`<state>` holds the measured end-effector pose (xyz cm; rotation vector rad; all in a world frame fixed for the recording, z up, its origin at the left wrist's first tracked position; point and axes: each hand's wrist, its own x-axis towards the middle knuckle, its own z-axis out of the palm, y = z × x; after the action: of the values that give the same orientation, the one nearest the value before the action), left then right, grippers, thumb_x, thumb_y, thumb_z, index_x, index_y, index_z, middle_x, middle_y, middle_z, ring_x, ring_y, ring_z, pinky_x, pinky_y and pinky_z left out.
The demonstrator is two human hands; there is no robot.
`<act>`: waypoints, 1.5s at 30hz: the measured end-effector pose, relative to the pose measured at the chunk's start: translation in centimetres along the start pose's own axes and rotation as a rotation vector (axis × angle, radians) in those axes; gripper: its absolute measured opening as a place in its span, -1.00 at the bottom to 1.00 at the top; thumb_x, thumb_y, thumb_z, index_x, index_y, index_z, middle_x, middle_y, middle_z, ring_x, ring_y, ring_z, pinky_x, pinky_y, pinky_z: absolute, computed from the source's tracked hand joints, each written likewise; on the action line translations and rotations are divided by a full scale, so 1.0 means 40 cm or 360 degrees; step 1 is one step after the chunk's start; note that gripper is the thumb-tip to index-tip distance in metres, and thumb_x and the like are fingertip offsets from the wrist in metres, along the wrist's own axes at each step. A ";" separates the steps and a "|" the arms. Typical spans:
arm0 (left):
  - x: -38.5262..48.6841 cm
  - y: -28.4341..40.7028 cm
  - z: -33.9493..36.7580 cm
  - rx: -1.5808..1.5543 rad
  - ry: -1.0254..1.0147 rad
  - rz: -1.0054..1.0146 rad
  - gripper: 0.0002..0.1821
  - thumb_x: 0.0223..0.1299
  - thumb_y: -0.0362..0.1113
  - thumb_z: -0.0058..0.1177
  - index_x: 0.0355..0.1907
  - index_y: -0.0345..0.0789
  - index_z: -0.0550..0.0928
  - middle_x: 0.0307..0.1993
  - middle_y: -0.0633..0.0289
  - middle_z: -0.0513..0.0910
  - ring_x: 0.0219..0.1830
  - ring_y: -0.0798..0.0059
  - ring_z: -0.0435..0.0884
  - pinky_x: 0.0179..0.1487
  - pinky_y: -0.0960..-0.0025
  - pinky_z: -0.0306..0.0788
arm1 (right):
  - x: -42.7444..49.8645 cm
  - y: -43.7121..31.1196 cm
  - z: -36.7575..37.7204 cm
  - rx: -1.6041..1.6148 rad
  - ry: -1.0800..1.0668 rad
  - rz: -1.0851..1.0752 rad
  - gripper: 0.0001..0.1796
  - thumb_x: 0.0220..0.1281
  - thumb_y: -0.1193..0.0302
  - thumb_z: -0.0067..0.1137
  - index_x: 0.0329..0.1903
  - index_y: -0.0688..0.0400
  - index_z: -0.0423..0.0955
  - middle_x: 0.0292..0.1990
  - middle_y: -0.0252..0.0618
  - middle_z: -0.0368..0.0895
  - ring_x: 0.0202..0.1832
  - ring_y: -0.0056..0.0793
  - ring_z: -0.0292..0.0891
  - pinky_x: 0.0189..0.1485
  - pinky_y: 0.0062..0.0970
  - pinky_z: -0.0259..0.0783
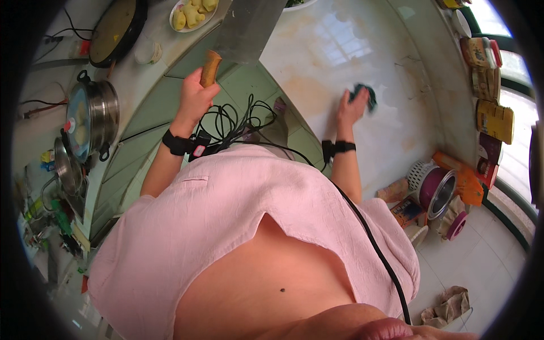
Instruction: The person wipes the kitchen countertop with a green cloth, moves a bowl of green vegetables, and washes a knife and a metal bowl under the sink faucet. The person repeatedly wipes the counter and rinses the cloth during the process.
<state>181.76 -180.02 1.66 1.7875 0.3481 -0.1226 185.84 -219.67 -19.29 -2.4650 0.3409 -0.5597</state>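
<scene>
My left hand (197, 95) grips the wooden handle (210, 70) of a cleaver. Its broad grey blade (250, 29) points away from me, over the gap between two counters and partly across the right-hand counter's corner. My right hand (355, 106) is on the white marbled countertop (306, 55), with a dark green cloth or scrubber (370, 97) under its fingers, slightly blurred. Both wrists wear black straps. A white plate (174, 19) of peeled ginger-like pieces (193, 16) sits at the far left counter, near the blade.
On the left counter are a wok (117, 32), a glass jar (148, 53) and a lidded steel steamer pot (95, 112). Black cables (238, 123) hang coiled before my body. To the right stand a purple pot (433, 191), boxes and jars (482, 53) along the window ledge.
</scene>
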 end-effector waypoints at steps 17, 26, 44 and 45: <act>-0.055 -0.042 -0.057 0.0205 0.0209 -0.0212 -0.89 -0.01 -0.41 0.06 -0.40 -0.31 0.45 -0.58 0.40 0.44 -0.68 0.72 0.36 -0.61 0.59 0.25 | 0.343 -0.439 0.445 0.0765 -0.1059 -0.1925 -0.54 0.06 0.66 0.02 0.05 0.06 0.53 0.18 -0.32 0.47 0.34 -0.16 0.22 0.32 -0.27 0.29; -0.080 -0.118 -0.081 0.0212 0.0280 -0.0400 -0.87 -0.03 -0.43 0.06 -0.37 -0.31 0.46 -0.57 0.41 0.46 -0.67 0.73 0.36 -0.61 0.58 0.27 | 0.319 -0.427 0.406 0.0953 -0.1529 -0.2288 -0.58 -0.05 0.70 0.03 -0.08 0.17 0.58 0.13 -0.25 0.50 0.28 -0.18 0.30 0.27 -0.26 0.33; 0.157 -0.327 -0.005 0.0819 -0.0324 0.0298 -0.64 -0.18 -0.33 0.15 -0.25 -0.42 0.51 -0.52 0.07 0.47 -0.49 0.28 0.41 -0.35 0.31 0.36 | 0.116 -0.088 0.010 0.0798 -0.1636 -0.1886 -0.56 -0.09 0.65 -0.04 -0.05 0.24 0.54 0.15 -0.16 0.48 0.29 -0.04 0.29 0.25 -0.13 0.31; 0.181 -0.338 -0.001 0.0823 -0.0356 0.0256 -0.64 -0.18 -0.33 0.16 -0.25 -0.42 0.51 -0.52 0.07 0.48 -0.49 0.27 0.42 -0.35 0.30 0.36 | 0.100 -0.067 -0.016 0.0769 -0.1611 -0.1847 -0.55 -0.11 0.64 -0.04 -0.05 0.24 0.54 0.14 -0.16 0.49 0.28 -0.05 0.29 0.26 -0.13 0.31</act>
<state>184.58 -175.98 -12.87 2.2769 0.0050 -0.3177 189.37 -219.28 -15.99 -1.9115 -1.4735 0.2452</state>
